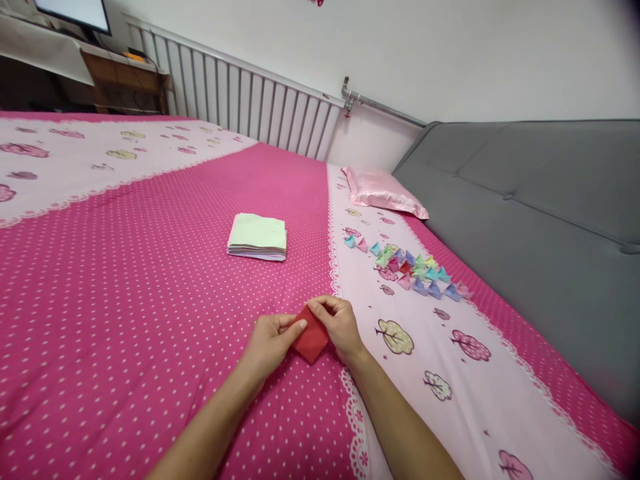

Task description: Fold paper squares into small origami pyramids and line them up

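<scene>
A folded piece of red paper (311, 339) lies low over the pink dotted bedsheet (150, 280), held between both hands. My left hand (270, 341) pinches its left edge with closed fingers. My right hand (340, 324) grips its upper right corner, fingers curled. A stack of square paper sheets (258, 236) with a pale green top sheet rests on the bed beyond the hands. To the right, several small folded paper shapes (410, 269) in blue, green, pink and red lie in a loose row on the light pink band.
A shiny pink pillow (381, 192) lies at the head of the bed. A grey padded headboard (540, 220) runs along the right. A white radiator (240, 100) stands against the far wall, with a wooden cabinet (123, 83) and a screen at far left.
</scene>
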### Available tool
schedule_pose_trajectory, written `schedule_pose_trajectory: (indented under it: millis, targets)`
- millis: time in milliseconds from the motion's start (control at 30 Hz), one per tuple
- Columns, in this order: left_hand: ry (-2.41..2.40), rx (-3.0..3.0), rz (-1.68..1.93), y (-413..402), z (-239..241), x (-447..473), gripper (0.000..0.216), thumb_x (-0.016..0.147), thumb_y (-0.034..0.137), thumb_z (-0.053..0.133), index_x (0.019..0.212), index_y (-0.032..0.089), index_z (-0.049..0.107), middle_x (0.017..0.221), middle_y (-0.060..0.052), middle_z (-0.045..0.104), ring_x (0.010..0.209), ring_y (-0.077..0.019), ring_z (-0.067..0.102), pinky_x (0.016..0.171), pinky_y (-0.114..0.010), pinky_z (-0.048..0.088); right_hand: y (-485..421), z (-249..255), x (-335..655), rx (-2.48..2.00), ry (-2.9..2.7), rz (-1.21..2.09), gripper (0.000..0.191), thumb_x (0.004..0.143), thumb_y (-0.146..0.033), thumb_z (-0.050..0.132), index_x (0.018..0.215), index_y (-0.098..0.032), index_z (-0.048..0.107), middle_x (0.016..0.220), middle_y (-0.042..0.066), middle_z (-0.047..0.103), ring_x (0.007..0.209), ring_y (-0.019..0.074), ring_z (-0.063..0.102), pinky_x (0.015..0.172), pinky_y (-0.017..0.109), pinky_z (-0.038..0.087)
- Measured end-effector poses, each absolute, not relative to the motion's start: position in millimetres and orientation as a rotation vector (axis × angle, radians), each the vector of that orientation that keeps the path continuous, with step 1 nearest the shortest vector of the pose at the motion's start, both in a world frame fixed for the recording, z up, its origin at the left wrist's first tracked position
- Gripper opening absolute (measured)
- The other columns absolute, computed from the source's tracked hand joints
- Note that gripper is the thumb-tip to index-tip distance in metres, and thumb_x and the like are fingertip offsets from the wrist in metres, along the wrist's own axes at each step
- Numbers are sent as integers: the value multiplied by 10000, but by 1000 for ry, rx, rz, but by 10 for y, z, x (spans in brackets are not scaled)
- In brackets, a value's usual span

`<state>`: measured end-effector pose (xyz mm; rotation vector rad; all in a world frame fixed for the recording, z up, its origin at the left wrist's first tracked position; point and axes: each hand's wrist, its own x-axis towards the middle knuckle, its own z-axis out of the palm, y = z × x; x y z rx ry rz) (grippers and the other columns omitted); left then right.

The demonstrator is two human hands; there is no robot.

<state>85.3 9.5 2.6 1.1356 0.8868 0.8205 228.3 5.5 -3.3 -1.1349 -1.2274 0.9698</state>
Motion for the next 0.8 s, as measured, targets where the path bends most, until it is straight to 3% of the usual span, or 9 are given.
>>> schedule_pose_trajectory:
  millis: [300, 533, 800]
  targets:
    - [951, 935, 1042, 111, 112, 807, 309, 676, 348, 643, 857, 101, 688, 705, -71, 696, 635, -135, 594, 628, -224, 430, 84, -55, 2280, -1149, -1145, 1017, 172, 724, -323, 631, 712, -154, 662, 678, 4, 630, 608, 113, 534, 594, 230, 414]
    - [943, 914, 1046, 112, 113, 809, 292, 689, 326, 639, 859, 94, 690, 711, -76, 701, 633, -130, 593, 637, -222, 427, 64, -28, 2271, -1166, -1109, 980, 223, 714, -333, 637, 597, -145, 617, 514, -38, 520, 478, 72, 423, 488, 203, 327]
    - [913, 889, 1039, 120, 108, 805, 288, 680, 336, 646, 846, 105, 695, 722, -75, 706, 637, -136, 602, 651, -225, 426, 70, -44, 2277, -1196, -1122, 983, 261, 710, -363, 630, 580, -139, 597, 477, -41, 486, 457, 70, 405, 471, 199, 323]
